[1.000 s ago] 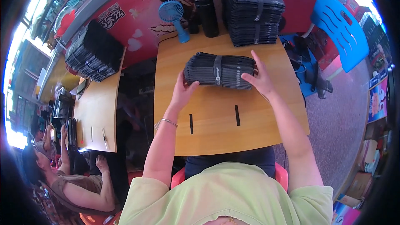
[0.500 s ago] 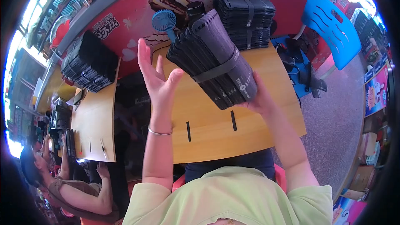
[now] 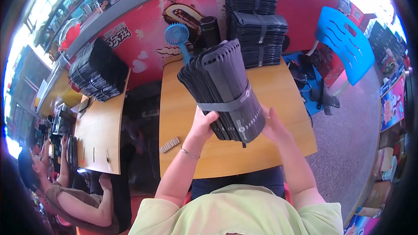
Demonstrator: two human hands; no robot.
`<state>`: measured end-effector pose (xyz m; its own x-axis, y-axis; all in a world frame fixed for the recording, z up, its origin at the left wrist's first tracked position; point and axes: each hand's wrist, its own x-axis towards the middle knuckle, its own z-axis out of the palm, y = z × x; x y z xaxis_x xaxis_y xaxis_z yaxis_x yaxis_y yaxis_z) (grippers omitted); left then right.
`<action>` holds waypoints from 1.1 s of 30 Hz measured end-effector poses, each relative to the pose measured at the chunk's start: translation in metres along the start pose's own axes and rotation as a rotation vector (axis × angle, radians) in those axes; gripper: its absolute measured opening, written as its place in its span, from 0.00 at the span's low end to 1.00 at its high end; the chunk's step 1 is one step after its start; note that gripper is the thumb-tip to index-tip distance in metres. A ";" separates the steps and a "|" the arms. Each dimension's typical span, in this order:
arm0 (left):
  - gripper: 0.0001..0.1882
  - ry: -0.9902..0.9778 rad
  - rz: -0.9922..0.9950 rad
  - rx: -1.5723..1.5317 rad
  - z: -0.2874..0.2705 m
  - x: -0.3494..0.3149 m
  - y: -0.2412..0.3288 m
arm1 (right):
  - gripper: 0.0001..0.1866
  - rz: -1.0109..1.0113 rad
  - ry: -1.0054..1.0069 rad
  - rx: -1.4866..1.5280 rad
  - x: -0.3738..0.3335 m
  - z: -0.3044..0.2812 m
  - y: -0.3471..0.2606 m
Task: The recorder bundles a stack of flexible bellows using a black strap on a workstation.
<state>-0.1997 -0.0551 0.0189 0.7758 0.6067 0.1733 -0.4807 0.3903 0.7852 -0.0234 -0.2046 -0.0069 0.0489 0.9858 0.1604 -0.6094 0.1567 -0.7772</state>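
A thick bundle of flat black folded pieces (image 3: 224,76), with a dark grey band around its middle, is held up over the wooden table, tilted. The pieces' exact kind I cannot make out. My left hand (image 3: 203,124) grips its lower left side, thumb on the front face and the other fingers hidden behind. At the lower right side my right hand (image 3: 273,125) supports it, its fingers partly hidden by the bundle. A small pale ridged block (image 3: 170,145) lies on the table by my left forearm.
Banded black stacks (image 3: 257,21) stand at the table's (image 3: 283,91) far right, near a blue fan (image 3: 176,35) and a dark cylinder (image 3: 210,30). A blue chair (image 3: 346,43) is at right. Leftward, a person (image 3: 82,202) sits by another table bearing a black stack (image 3: 98,72).
My left hand, raised open beside the bundle, has come down and closed on its lower left side. The bundle has turned more upright and sits lower over the table.
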 end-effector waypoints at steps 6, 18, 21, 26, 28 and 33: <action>0.43 0.071 0.046 -0.130 0.027 -0.002 -0.031 | 0.56 0.100 0.209 -0.281 -0.030 0.027 -0.003; 0.22 -0.346 -0.023 0.524 0.107 0.050 -0.053 | 0.47 -0.384 0.492 0.193 -0.054 -0.032 -0.041; 0.23 -0.469 0.552 0.866 0.101 0.091 -0.046 | 0.43 -0.450 0.421 0.332 -0.073 -0.053 -0.060; 0.15 -0.448 0.900 1.437 0.088 0.194 0.014 | 0.42 -0.503 0.515 0.374 -0.085 -0.071 -0.062; 0.27 -0.402 0.900 1.604 0.108 0.223 0.034 | 0.39 -0.568 0.610 0.335 -0.098 -0.080 -0.057; 0.58 -0.501 0.573 2.109 0.129 0.299 0.042 | 0.35 -0.490 0.692 0.510 -0.105 -0.071 -0.055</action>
<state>0.0650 0.0537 0.1799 0.9295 0.0473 0.3659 0.1036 -0.9853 -0.1359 0.0617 -0.3124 -0.0240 0.7398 0.6615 -0.1231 -0.6578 0.6726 -0.3390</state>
